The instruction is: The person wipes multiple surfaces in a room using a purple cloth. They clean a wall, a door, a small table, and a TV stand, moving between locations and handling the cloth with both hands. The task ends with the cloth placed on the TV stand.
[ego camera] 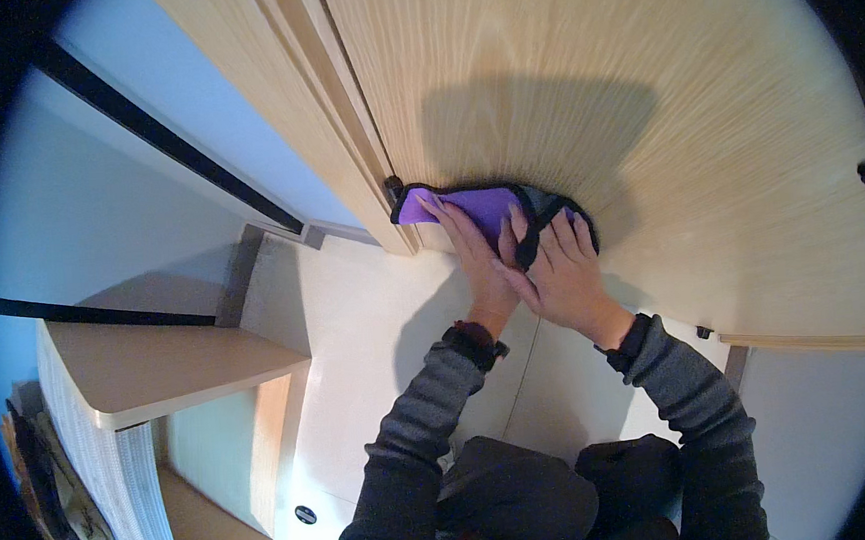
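Observation:
A purple and dark grey cloth [473,211] with black edging lies folded against the lower part of a light wood-grain door [523,53]. Both hands are on it. My left hand [477,259] rests with its fingers stretched over the purple part, near the door's edge. My right hand [564,276] presses on the grey part, fingers spread, its thumb side touching my left hand. Whether the fingers grip the cloth or only press it cannot be told. A small black fitting [393,188] sits at the door's edge beside the cloth.
A wooden door frame [277,93] runs along the door's left side. Wooden shelving [175,356] with a rounded corner stands at the left, hanging fabrics beside it. Pale floor tiles [360,305] lie below, with a round dark floor fitting [305,514]. A small black doorstop-like piece [704,332] is at the right.

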Demonstrator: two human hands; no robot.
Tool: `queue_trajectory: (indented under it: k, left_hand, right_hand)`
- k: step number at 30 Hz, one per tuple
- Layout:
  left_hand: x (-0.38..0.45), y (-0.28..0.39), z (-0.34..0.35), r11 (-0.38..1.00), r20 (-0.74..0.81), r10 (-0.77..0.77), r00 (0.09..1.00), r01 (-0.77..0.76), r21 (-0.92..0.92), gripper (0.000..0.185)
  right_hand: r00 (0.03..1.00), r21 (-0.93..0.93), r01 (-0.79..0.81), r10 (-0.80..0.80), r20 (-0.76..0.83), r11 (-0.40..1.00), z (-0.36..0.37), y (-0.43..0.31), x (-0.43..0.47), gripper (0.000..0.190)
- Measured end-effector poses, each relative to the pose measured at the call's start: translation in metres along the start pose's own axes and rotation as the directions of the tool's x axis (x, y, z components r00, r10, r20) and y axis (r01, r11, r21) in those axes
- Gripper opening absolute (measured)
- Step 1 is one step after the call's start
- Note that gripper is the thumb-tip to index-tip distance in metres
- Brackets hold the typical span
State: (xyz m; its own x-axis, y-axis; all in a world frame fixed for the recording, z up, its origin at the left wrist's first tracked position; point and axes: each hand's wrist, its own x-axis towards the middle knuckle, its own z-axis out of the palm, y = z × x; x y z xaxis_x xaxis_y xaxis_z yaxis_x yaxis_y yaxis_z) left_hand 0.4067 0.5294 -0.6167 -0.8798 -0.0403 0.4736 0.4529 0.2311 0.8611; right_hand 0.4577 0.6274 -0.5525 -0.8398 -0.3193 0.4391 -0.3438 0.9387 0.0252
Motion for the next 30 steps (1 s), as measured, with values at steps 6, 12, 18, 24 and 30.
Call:
queue_trajectory:
  k: [6,12,18,24,30]
  left_hand:
    - [0.018,0.02,-0.061,0.906,-0.071,0.386,0.92,-0.363,0.218,0.073]
    - [0.115,-0.021,-0.072,0.795,-0.269,0.474,0.838,-0.276,0.54,0.051]
    - [0.061,-0.107,-0.05,0.982,-0.324,0.104,0.94,-0.045,0.185,0.08]
    - [-0.003,-0.117,-0.042,0.868,-0.118,-0.106,0.987,0.15,0.473,0.087]
    - [-0.051,-0.147,-0.023,0.807,-0.161,-0.18,0.97,0.24,0.539,0.073]
  right_hand:
    - [0.979,0.189,0.08,-0.042,-0.198,0.979,-0.02,-0.001,0.017,0.067]
    - [0.926,0.084,0.059,-0.023,-0.376,0.995,0.007,-0.027,0.067,0.041]
    - [0.997,0.142,0.08,-0.078,-0.019,0.987,0.067,-0.022,0.025,0.042]
    - [0.999,0.319,-0.008,-0.009,0.049,0.948,0.118,-0.014,-0.008,0.043]
    - [0.958,0.505,-0.249,0.135,0.252,0.826,0.141,-0.016,-0.029,0.042]
